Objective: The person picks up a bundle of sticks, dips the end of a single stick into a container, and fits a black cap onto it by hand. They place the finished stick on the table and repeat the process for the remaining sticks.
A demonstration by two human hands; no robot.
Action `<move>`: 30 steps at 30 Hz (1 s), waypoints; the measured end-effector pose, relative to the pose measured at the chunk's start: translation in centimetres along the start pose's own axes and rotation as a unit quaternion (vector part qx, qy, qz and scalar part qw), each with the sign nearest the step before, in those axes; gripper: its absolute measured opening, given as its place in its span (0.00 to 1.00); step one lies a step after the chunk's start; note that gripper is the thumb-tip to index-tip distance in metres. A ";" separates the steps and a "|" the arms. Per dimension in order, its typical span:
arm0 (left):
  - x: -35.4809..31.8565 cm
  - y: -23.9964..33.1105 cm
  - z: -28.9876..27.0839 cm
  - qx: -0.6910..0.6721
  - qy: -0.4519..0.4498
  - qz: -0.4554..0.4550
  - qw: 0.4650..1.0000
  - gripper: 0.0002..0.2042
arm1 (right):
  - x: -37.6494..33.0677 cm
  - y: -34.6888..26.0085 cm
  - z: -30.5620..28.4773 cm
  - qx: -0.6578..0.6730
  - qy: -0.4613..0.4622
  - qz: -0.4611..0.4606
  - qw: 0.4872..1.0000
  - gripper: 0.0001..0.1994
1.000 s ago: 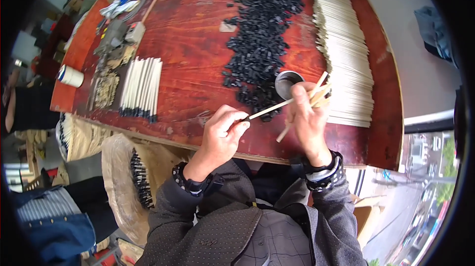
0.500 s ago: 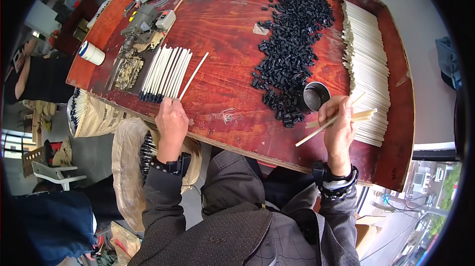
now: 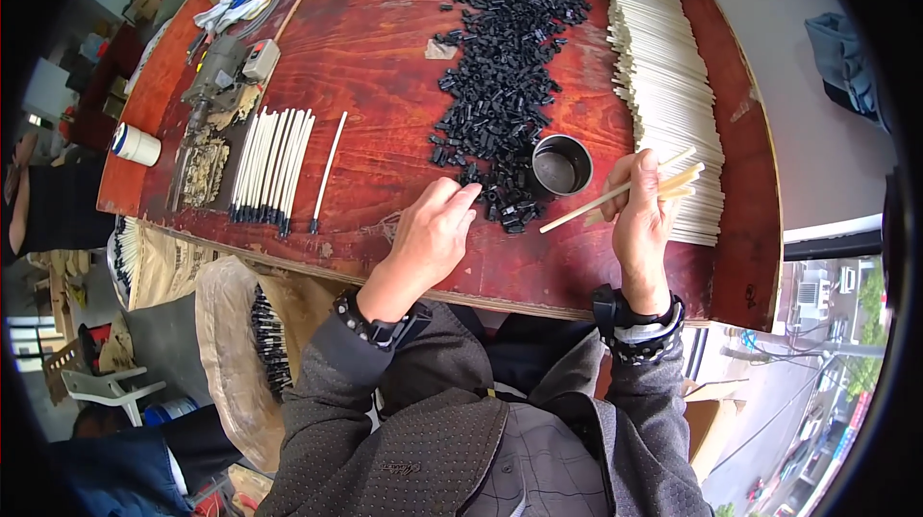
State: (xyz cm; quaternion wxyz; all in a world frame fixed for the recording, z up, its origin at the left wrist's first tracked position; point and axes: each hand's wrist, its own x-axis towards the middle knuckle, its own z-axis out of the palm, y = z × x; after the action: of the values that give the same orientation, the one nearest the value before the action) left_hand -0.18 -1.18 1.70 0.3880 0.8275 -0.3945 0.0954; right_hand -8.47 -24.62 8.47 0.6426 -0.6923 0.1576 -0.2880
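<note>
Pale sticks [image 3: 625, 192] pinched in the right hand [image 3: 642, 221] run from eight to two o'clock; the left hand's [image 3: 431, 236] loosely curled fingers reach black caps [image 3: 500, 85].

Red-brown table [image 3: 385, 65] — black caps [image 3: 505, 56], cream sticks [image 3: 668, 85], a grey metal cup [image 3: 561, 164].

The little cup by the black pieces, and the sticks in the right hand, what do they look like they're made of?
The cup looks like metal: dull grey with a shiny rim. The sticks in the right hand look like pale, matte wood or bamboo, though plastic can't be ruled out.
</note>
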 end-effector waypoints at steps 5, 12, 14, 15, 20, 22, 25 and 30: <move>0.4 -1.0 1.6 0.023 -0.041 0.010 0.999 0.09 | -0.1 -0.5 -0.2 -0.019 0.022 0.005 1.000 0.27; -0.6 -1.0 0.3 -0.018 0.017 -0.023 0.999 0.06 | 2.1 0.9 -1.5 -0.081 0.063 -0.166 0.981 0.22; -0.9 -1.0 0.1 -0.033 0.036 -0.037 0.998 0.07 | 2.7 1.4 -1.5 -0.145 0.065 -0.221 0.962 0.21; -1.2 -1.1 0.1 -0.084 0.034 -0.074 0.993 0.06 | 2.8 1.4 -0.9 -0.211 0.051 -0.228 0.949 0.20; -1.4 -1.4 -0.3 -0.265 0.015 -0.156 0.951 0.06 | 3.5 2.1 0.1 -0.358 0.028 -0.277 0.891 0.18; -1.1 -0.9 -0.8 -0.303 0.010 -0.163 0.939 0.07 | 3.4 1.8 0.3 -0.366 0.029 -0.296 0.882 0.18; -0.5 0.3 -1.4 -0.354 -0.034 -0.187 0.916 0.10 | 2.2 0.0 -0.3 -0.099 0.081 -0.112 0.985 0.20; -0.5 2.1 -0.7 -0.423 -0.070 -0.188 0.884 0.10 | 0.5 -1.8 0.9 0.066 0.027 -0.011 0.997 0.22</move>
State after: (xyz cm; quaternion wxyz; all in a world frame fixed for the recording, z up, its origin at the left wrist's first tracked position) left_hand -1.93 -1.18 3.15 0.6830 0.6481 -0.2604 -0.2138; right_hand -7.80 -23.98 10.32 0.6794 -0.6420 0.1477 -0.3231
